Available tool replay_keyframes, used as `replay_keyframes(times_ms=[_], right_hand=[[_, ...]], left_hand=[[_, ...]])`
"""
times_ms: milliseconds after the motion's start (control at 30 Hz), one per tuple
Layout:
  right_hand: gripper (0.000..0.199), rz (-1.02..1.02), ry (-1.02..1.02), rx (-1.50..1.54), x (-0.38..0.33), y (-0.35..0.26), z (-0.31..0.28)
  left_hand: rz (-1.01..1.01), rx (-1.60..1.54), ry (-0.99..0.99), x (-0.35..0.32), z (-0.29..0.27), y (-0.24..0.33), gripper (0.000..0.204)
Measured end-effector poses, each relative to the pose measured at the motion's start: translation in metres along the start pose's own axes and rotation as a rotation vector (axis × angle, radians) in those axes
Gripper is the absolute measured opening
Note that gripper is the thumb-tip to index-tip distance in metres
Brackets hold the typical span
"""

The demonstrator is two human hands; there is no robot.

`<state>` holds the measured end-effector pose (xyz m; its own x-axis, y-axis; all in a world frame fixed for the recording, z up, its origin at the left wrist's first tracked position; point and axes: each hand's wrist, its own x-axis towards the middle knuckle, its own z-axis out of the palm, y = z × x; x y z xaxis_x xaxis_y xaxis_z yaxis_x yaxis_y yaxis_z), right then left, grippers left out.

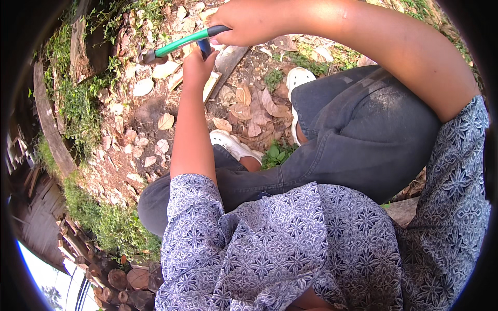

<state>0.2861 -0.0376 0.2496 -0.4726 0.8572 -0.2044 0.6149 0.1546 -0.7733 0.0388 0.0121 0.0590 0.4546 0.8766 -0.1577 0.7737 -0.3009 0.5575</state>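
My right hand (pixel 249 23) reaches in from the upper right, its fingers wrapped round the black grip of a hammer. The hammer's green handle (pixel 181 43) slants down to the left, and its metal head (pixel 149 56) hangs over the leaf litter. Just below the grip, my left hand (pixel 197 68) is closed round an upright blue handle (pixel 205 48). The lower part of this blue-handled tool is hidden behind the hand, so its kind cannot be told. Beside my left wrist lies a pale piece of wood (pixel 211 86), against a grey board (pixel 228 63).
Dry leaves (pixel 243 106) cover the ground around my white clogs (pixel 233 145). A long weathered timber (pixel 52 124) and green plants (pixel 78 109) border the left side. Cut logs (pixel 118 280) are stacked at the lower left. My bent knees are close to the work.
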Motion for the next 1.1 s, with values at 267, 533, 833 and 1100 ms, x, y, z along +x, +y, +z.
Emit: replay_keyframes(times_ms=[267,533,833,1100], right_hand=[[0.026,-0.050,-0.036,-0.036,0.004,-0.003,-0.004],[0.025,-0.112,0.024,-0.006,0.009,0.011,0.002],[0.028,-0.109,0.001,-0.170,0.046,-0.004,0.016],[0.027,-0.152,-0.083,-0.182,0.058,-0.009,0.022]], left_hand=[[0.215,0.010,-0.080,0.025,0.028,-0.016,0.038],[-0.060,-0.131,0.064,-0.005,0.009,-0.005,0.024],[-0.404,-1.144,0.388,-0.066,0.012,-0.045,0.011],[-0.297,-1.127,0.343,-0.067,-0.006,-0.047,0.016]])
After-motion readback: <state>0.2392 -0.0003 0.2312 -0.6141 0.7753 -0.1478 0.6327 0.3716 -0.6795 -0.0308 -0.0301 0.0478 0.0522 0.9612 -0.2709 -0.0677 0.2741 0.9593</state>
